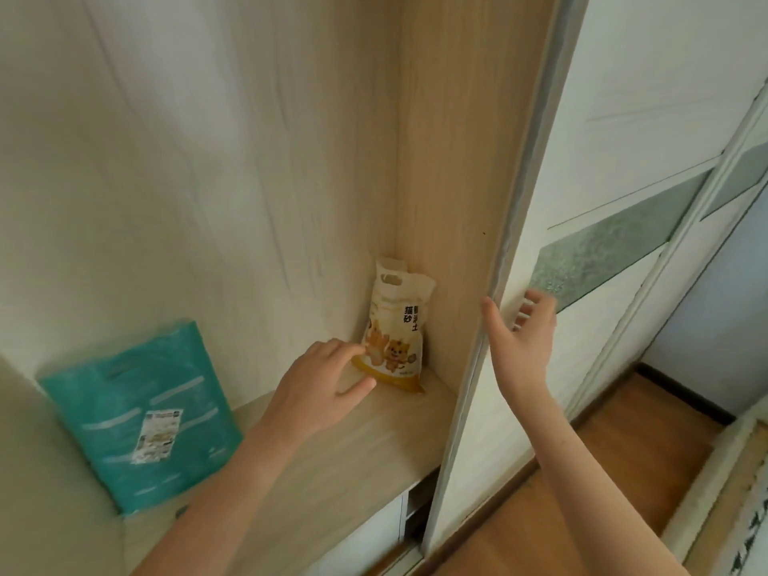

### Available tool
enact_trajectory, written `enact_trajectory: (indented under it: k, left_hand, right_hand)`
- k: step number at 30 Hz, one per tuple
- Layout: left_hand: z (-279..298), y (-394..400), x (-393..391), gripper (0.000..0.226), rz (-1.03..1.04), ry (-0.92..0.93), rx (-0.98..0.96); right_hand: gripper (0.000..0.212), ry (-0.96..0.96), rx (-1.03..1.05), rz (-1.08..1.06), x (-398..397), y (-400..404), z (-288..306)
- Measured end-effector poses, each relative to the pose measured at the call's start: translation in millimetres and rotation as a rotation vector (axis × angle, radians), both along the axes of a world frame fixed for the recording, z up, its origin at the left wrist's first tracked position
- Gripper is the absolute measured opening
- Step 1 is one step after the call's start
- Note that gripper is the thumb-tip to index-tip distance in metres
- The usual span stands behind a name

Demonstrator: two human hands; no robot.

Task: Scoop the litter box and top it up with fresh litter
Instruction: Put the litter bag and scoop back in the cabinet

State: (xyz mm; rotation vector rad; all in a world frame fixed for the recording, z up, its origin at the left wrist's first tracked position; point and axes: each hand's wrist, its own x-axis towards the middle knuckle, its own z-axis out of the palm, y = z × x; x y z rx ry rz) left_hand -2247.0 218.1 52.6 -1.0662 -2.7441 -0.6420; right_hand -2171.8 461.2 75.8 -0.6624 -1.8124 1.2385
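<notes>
A small yellow and white bag of cat litter (397, 326) with cartoon animals stands upright in the back right corner of a wooden wardrobe shelf (353, 442). My left hand (320, 384) reaches over the shelf, fingers relaxed, its fingertips just at the bag's lower left side. My right hand (519, 338) is spread open against the edge of the sliding wardrobe door (478, 367), thumb on the inner side and fingers on the outer face.
A teal plastic package (141, 413) with a white label leans at the shelf's left end. White drawers (374, 530) sit below the shelf. A wooden floor (582, 492) lies to the right, along with more sliding door panels (665, 243).
</notes>
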Motion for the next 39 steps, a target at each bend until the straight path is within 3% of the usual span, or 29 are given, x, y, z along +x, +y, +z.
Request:
enact_trajectory:
  k: [3,7,16,39]
  left_hand:
    - [-7.7,-4.2,6.9,0.070,0.065,-0.024,-0.035]
    - [-14.0,-11.0,17.9,0.056,0.119,-0.017,-0.098]
    - [-17.0,-40.3,44.9,0.068,0.135,0.092,-0.234]
    - [-17.8,-192.7,129.4,0.053,0.256,0.088,-0.177]
  right_hand:
    - [0.048,0.020,-0.014,0.023,-0.6,1.4,-1.5]
    - [0.045,0.046,-0.030,0.058,2.0,-2.1,-0.4]
    - [0.044,0.055,0.001,0.120,13.9,-31.8,0.1]
    - [0.045,0.095,0.090,0.255,57.0,-218.0,-10.4]
